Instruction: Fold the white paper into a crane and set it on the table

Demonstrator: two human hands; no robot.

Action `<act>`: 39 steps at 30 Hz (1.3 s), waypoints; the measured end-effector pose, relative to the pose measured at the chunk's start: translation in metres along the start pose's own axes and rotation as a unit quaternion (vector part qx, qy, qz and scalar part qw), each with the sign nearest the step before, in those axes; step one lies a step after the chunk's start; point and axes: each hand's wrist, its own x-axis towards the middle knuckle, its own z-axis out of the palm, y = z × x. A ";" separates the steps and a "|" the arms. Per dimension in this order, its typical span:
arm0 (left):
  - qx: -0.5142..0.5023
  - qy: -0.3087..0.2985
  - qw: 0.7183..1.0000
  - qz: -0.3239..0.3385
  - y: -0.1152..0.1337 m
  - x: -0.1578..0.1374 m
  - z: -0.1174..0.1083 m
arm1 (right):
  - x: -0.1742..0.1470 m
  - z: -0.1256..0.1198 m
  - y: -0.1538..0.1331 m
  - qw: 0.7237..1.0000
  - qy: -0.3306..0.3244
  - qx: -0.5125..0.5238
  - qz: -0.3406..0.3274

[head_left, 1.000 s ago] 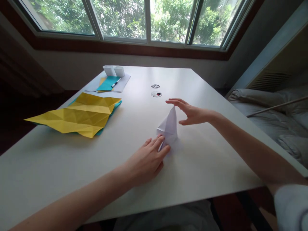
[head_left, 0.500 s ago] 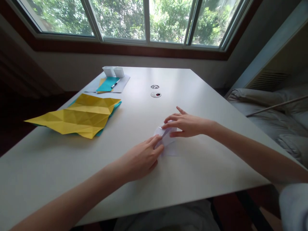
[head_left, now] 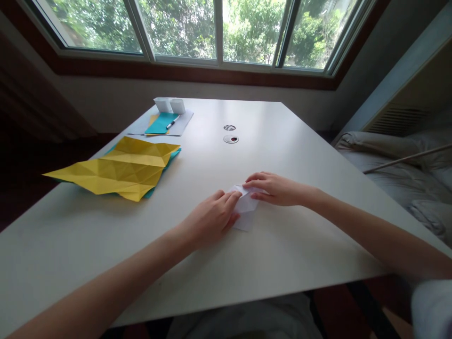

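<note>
A small folded sheet of white paper (head_left: 246,204) lies on the white table (head_left: 197,287), between my two hands. My left hand (head_left: 213,217) is on its left side, with the fingers closed on the edge and the thumb lower down on the paper. From the upper right, my right hand (head_left: 273,188) grips the far part of the paper with bent fingers. The fingers hide part of the folds.
Creased yellow paper (head_left: 129,165) lies over teal paper on the left. Farther back are two white paper boxes (head_left: 169,105), a teal sheet (head_left: 161,123) and a pen (head_left: 173,122). Two round table inserts (head_left: 230,139) sit mid-table. Grey bedding (head_left: 374,160) is at right.
My right hand's fingers have come down and closed in on the paper; its raised finger is now lowered. My left hand has shifted slightly up along the paper, which is turned a little.
</note>
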 end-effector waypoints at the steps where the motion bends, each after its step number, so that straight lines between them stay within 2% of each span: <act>1: 0.002 0.005 1.000 -0.001 -0.001 0.000 0.002 | 0.001 -0.004 0.001 1.000 0.005 0.023 0.005; 4: 0.017 0.007 1.000 -0.010 -0.002 -0.001 0.005 | 0.004 -0.019 0.006 0.998 0.022 0.048 0.030; 6: 0.025 0.009 0.999 -0.029 -0.002 -0.001 0.006 | 0.006 -0.028 0.010 0.999 0.010 0.039 0.023; 9: 0.024 0.008 0.998 -0.055 -0.002 0.000 0.008 | 0.012 -0.037 0.013 0.998 -0.050 0.026 0.014; 13: 0.018 -0.016 0.997 -0.073 -0.003 0.001 0.012 | 0.024 -0.043 0.008 0.987 -0.144 0.009 0.064; 16: 0.015 -0.028 0.996 -0.080 -0.003 0.000 0.014 | 0.037 -0.045 0.003 0.983 -0.168 -0.006 0.072; 23: 0.007 -0.043 0.995 -0.094 0.000 0.000 0.015 | 0.057 -0.034 -0.008 0.973 -0.166 -0.144 0.070; 27: -0.007 -0.065 0.992 -0.104 0.002 0.000 0.013 | 0.054 -0.021 -0.015 0.967 -0.114 -0.222 0.058; 30: -0.018 -0.078 0.991 -0.108 0.002 0.000 0.012 | 0.053 -0.017 -0.015 0.967 -0.094 -0.234 0.040; 39: -0.018 -0.078 0.991 -0.109 0.000 0.000 0.018 | 0.065 -0.005 -0.016 0.960 -0.113 -0.256 0.002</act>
